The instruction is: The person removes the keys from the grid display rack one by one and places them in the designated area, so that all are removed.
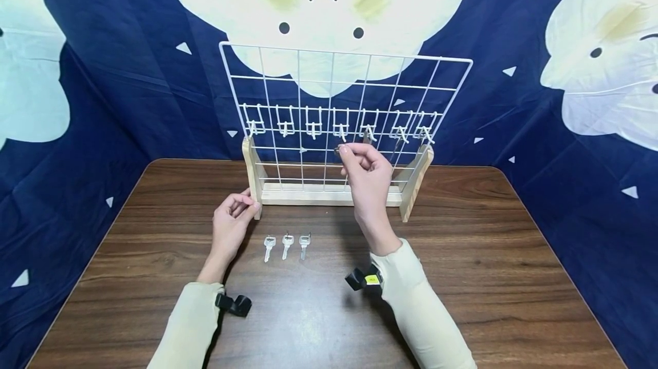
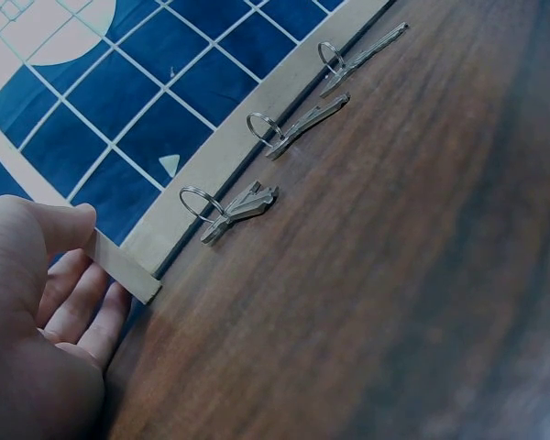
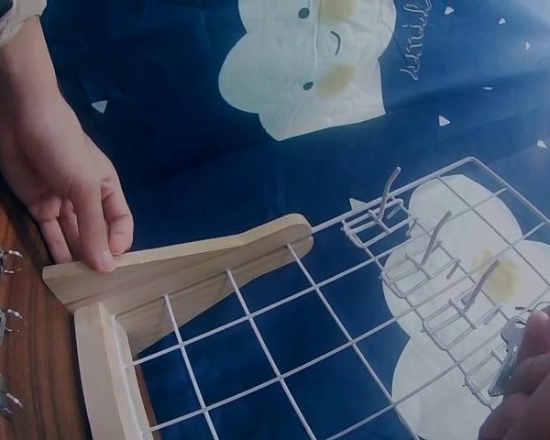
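Note:
A white wire grid rack [image 1: 333,80] stands on wooden legs, with a row of several hooks [image 1: 314,128] across it. My left hand [image 1: 233,225] pinches the foot of the left wooden leg [image 1: 252,172], thumb on one side and fingers on the other. In front of the grid, my right hand [image 1: 371,183] holds a key [image 3: 511,353] between thumb and fingers, close below the middle hook [image 1: 341,131]. The key's ring shows by the fingertips in the right wrist view. Three keys with rings lie in a row on the table, the left one [image 1: 269,248] nearest my left hand.
Keys hang from hooks on the right side, one of them [image 1: 367,137] just above my right hand. The rack stands at the back of the brown wooden table [image 1: 154,255]. Blue cloth [image 1: 128,72] with white clouds surrounds the table's back and sides.

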The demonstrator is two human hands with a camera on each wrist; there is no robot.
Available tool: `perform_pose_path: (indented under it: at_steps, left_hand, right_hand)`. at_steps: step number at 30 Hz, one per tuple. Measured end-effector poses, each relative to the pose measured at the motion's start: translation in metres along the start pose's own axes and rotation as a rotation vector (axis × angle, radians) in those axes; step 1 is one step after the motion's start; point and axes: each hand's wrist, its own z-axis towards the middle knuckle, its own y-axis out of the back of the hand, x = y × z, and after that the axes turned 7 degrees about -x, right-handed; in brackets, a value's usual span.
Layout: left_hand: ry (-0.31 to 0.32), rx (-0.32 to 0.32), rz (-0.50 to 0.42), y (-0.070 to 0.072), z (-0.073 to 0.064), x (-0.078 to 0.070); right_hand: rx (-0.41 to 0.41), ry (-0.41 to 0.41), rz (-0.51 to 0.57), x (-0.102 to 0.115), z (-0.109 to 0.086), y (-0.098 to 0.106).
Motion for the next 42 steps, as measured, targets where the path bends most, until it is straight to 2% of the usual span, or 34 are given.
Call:
perform_pose_path:
  at_steps: [7,16,25,42]
  left_hand:
    - [-0.003,0.000,0.004,0.001,0.000,0.001]
    - [-0.011,0.003,0.020,0.001,0.001,0.000]
    - [0.009,0.006,-0.008,0.001,0.000,-0.001]
    - [-0.004,0.001,-0.005,0.000,0.001,0.000]
  right_hand:
    - [0.014,0.049,-0.036,-0.001,-0.004,0.006]
    - [0.029,0.042,-0.099,-0.009,-0.007,0.014]
    - [0.073,0.013,-0.118,-0.018,-0.010,0.022]
    - [0.137,-0.057,-0.187,-0.031,-0.021,0.038]
